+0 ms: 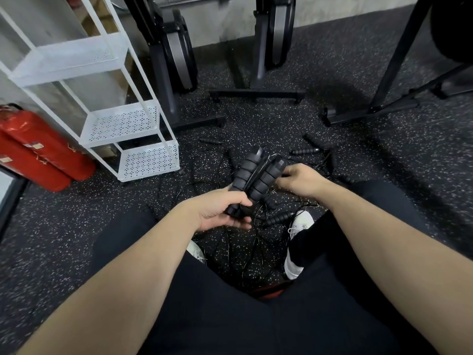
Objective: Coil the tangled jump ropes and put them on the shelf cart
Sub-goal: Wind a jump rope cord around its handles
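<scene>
My left hand (225, 212) grips the lower ends of two black ribbed jump rope handles (256, 175) held side by side, tips pointing up and away. My right hand (298, 179) pinches the thin black cord beside the right handle. A tangle of thin black ropes (245, 242) lies on the speckled floor between my feet. More loose handles (304, 151) lie scattered beyond it. The white shelf cart (122, 124) stands at the left with bare perforated shelves.
Two red fire extinguishers (43, 147) lie left of the cart. Black exercise machines (256, 93) and their floor bars stand behind the ropes, and a dark frame (371, 108) is at the right. My white shoes (299, 226) flank the tangle.
</scene>
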`<state>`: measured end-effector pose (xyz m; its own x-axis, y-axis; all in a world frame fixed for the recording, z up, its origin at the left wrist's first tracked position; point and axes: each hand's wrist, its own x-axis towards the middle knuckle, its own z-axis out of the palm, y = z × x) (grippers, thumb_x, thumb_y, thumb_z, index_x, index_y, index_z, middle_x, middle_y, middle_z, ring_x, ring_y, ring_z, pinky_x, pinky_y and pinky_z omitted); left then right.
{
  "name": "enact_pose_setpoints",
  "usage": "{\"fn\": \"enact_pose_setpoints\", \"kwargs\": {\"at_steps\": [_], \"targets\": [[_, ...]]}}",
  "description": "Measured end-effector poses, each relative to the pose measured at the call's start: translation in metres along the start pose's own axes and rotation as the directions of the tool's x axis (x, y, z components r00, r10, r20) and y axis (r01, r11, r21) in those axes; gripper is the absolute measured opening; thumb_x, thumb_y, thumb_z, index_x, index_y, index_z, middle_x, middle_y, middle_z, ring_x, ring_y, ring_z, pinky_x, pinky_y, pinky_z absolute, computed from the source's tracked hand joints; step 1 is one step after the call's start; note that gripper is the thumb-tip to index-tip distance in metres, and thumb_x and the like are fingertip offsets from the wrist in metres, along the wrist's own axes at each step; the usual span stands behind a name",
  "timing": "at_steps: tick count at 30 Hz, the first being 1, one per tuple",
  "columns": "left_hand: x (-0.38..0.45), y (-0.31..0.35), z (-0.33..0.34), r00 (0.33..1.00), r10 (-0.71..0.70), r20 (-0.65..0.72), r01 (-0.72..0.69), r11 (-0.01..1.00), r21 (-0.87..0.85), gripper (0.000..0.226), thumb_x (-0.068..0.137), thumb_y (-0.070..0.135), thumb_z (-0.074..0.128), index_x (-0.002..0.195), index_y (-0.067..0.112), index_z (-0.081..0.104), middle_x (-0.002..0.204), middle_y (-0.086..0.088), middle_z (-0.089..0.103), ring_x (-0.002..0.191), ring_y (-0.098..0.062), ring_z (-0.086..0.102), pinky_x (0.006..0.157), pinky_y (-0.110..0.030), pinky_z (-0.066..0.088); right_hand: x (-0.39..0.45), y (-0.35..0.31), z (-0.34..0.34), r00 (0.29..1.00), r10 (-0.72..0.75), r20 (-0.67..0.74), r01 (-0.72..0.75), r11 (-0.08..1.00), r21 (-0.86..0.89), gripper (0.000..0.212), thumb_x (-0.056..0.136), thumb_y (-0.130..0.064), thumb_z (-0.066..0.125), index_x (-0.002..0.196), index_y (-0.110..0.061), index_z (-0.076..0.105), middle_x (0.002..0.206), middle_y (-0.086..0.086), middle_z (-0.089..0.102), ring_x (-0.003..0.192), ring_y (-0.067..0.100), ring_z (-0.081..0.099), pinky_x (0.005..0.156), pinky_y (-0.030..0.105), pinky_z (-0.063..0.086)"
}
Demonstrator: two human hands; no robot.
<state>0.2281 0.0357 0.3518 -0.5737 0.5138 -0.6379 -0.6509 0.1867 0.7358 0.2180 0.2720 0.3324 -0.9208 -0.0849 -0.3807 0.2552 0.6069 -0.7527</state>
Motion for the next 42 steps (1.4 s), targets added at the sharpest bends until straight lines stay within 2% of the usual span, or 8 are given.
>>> {"fn": "enact_pose_setpoints", "kwargs": {"at_steps": [8,15,20,24,30,33,38,42], "targets": [[-0.003,0.001,0.005,0.989,-0.076,0.127,0.005,0.874,0.485,0.024,0.099,0.008,0.055,0.12,0.02,0.054,0.098,-0.005,0.076,0.08,-0.017,0.066,0.079,-0.027,0.055,0.014,0.01,0.002,0.988,-0.011,0.156,-0.02,0.98,0.2,0.019,0.092,0.016,0.054,0.081,0.006,0.066,0.075,0.008,0.066,0.069,0.02,0.061,0.069,0.028,0.05],[-0.002,-0.002,0.01,0.998,-0.051,0.032,0.004,0.591,0.806,0.06,0.088,0.019,0.068,0.136,0.033,0.033,0.089,0.0,0.061,0.076,-0.014,0.054,0.068,-0.028,0.044,0.014,0.016,-0.003,0.963,-0.147,0.225,0.172,0.98,-0.097,0.036,0.086,0.005,0.069,0.068,-0.025,0.073,0.068,-0.01,0.07,0.069,0.007,0.063,0.072,0.026,0.051],[0.002,-0.002,0.004,0.999,0.054,0.0,-0.03,0.552,0.833,0.061,0.09,0.013,0.063,0.133,0.024,0.02,0.088,0.001,0.053,0.059,-0.014,0.044,0.052,-0.027,0.036,0.01,0.007,-0.002,0.982,-0.114,0.148,0.098,0.989,0.111,0.005,0.087,-0.015,0.079,0.083,-0.018,0.079,0.09,0.004,0.079,0.087,0.018,0.072,0.094,0.039,0.055],[0.003,-0.01,0.004,0.998,0.058,-0.021,0.002,0.312,0.95,0.083,0.087,0.024,0.068,0.15,0.028,0.014,0.098,-0.002,0.062,0.077,-0.021,0.061,0.065,-0.036,0.046,-0.001,-0.007,-0.005,0.978,-0.042,0.204,0.039,0.999,0.022,0.021,0.09,-0.046,0.072,0.087,-0.026,0.079,0.059,-0.015,0.06,0.054,-0.004,0.053,0.069,0.022,0.041],[0.016,-0.015,0.014,0.981,0.075,-0.179,0.176,0.044,0.983,0.038,0.091,0.041,0.061,0.115,0.016,0.043,0.102,0.001,0.058,0.093,-0.026,0.051,0.087,-0.038,0.039,-0.008,-0.024,0.016,0.984,-0.136,0.114,0.148,0.983,-0.111,0.019,0.093,-0.043,0.07,0.085,-0.028,0.079,0.081,-0.008,0.074,0.08,0.014,0.066,0.081,0.031,0.051],[0.022,-0.017,0.008,0.968,0.061,-0.244,0.236,0.107,0.966,0.053,0.089,0.041,0.059,0.134,0.016,0.044,0.102,0.001,0.061,0.094,-0.028,0.059,0.08,-0.037,0.044,-0.013,-0.031,0.034,0.969,-0.236,0.073,0.247,0.929,-0.275,0.021,0.095,-0.046,0.064,0.086,-0.03,0.074,0.085,-0.011,0.072,0.084,0.013,0.066,0.083,0.033,0.054],[0.024,-0.019,0.003,0.974,0.093,-0.208,0.138,0.485,0.863,0.029,0.097,0.021,0.055,0.125,0.014,0.058,0.116,-0.018,0.06,0.099,-0.028,0.063,0.063,-0.034,0.042,-0.025,-0.04,0.061,0.931,-0.362,0.049,0.345,0.828,-0.442,0.031,0.101,-0.049,0.052,0.108,-0.031,0.076,0.098,-0.007,0.076,0.082,0.015,0.065,0.082,0.033,0.054],[0.029,-0.027,-0.011,0.914,0.153,-0.374,0.129,0.766,0.63,0.045,0.1,0.024,0.054,0.145,0.019,0.048,0.132,-0.004,0.061,0.114,-0.022,0.058,0.087,-0.026,0.044,-0.03,-0.043,0.07,0.902,-0.426,0.069,0.41,0.796,-0.444,0.034,0.105,-0.04,0.046,0.121,-0.025,0.072,0.115,0.0,0.075,0.101,0.025,0.068,0.09,0.04,0.054]]}}
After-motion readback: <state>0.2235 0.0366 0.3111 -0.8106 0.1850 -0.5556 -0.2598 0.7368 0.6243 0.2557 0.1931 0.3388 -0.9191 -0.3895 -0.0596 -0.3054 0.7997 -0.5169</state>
